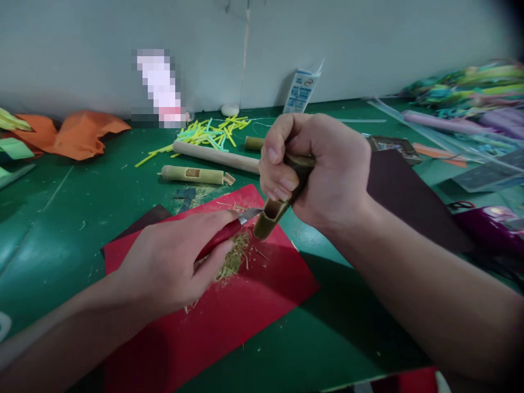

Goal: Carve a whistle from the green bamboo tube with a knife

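Observation:
My left hand (176, 256) is closed round the red handle of a carving knife (221, 237). Its short metal blade points right, at the cut opening of a bamboo tube (268, 217); whether blade and bamboo touch I cannot tell. My right hand (323, 164) grips that dark green tube, tilted with its open end down to the left. Below both hands lies a red sheet (262, 297), with a small heap of bamboo shavings (233, 259) on it. Farther back rests a paler bamboo piece (192, 174) with a notch cut in it.
A wooden rod (216, 156) lies behind the notched bamboo, near yellow and teal strips (208, 134). Orange cloth (82, 134) is at back left. A blue-and-white carton (302, 90) leans against the wall. Dark card (409, 196) and a purple object (487, 226) lie at right.

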Demonstrator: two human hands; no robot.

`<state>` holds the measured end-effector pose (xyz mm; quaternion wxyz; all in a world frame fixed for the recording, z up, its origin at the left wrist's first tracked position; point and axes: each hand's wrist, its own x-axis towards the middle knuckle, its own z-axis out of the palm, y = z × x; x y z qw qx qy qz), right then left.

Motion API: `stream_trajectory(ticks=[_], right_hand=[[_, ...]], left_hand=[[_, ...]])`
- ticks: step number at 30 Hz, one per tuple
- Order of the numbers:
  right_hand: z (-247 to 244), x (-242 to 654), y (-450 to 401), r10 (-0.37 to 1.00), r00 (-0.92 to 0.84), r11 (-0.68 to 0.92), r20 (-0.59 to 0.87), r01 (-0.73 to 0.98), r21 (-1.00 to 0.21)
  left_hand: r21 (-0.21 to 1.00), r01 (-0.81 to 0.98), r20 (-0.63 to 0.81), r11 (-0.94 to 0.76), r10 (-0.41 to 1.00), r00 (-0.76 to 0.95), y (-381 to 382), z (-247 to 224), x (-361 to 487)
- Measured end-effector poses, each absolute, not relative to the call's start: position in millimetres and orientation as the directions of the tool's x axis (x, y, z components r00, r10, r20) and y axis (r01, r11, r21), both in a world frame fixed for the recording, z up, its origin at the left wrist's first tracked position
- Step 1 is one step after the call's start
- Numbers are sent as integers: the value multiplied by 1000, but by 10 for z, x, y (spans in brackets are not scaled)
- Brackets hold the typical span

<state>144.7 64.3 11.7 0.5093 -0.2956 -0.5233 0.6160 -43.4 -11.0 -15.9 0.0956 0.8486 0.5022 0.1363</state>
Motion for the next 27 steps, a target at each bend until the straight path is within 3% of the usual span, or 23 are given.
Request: stream_trajectory(ticks=[5, 10, 17, 24, 27], right_hand=[[115, 1443, 641, 943, -312, 1, 119, -354, -935], [113, 1470, 646, 946, -321, -169, -35, -399, -902], [174, 1525, 747, 937, -329, -86, 113, -532, -842], [49, 1524, 870, 951, -307, -206, 40, -723, -660], [-51, 1503, 899, 945, -316, -311, -88, -782, -540]], left_hand=[[365, 803, 128, -471, 880, 458, -102, -181, -423], [449, 729, 172, -517, 851, 497, -51, -299, -437], [449, 708, 265, -544, 838, 476, -54, -355, -434], [384, 754, 316, -533, 843, 435, -169, -314, -400], [380, 761, 316, -526, 847, 428, -183, -319, -383]])
